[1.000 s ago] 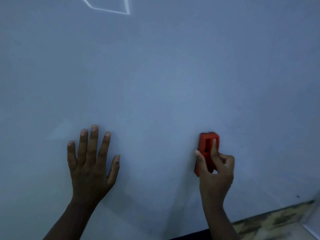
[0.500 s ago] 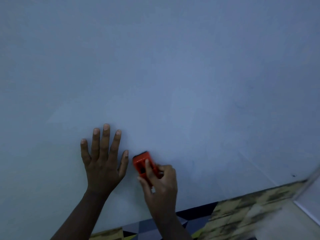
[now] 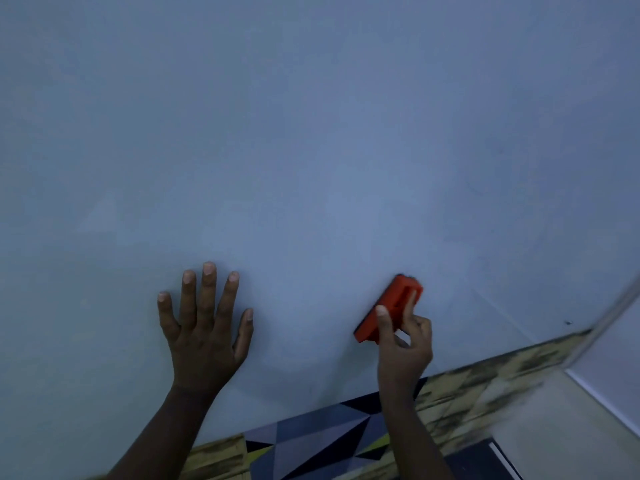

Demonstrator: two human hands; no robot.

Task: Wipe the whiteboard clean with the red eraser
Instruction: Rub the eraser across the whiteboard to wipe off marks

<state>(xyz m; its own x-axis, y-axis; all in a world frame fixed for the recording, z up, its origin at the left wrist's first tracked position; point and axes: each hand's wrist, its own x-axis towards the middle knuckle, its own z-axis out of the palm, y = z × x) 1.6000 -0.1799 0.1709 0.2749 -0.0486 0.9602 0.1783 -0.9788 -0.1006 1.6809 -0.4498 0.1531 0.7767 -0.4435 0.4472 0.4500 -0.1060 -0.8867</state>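
The whiteboard (image 3: 311, 133) fills nearly the whole view, pale blue-grey, with only faint smudges at the right. My right hand (image 3: 403, 344) grips the red eraser (image 3: 389, 308), which is pressed against the board low and right of centre, tilted with its top leaning right. My left hand (image 3: 204, 327) lies flat on the board with fingers spread, to the left of the eraser and apart from it.
Below the board's lower edge a patterned mat (image 3: 322, 441) with dark and yellow triangles and a worn yellowish strip (image 3: 491, 379) show. A white frame edge (image 3: 609, 317) runs along the board's right side. A small dark speck (image 3: 568, 322) sits near the lower right corner.
My right hand swept the eraser left until it was next to my left hand, then back right to about where it began. The left hand stayed flat on the board. The view tilted down.
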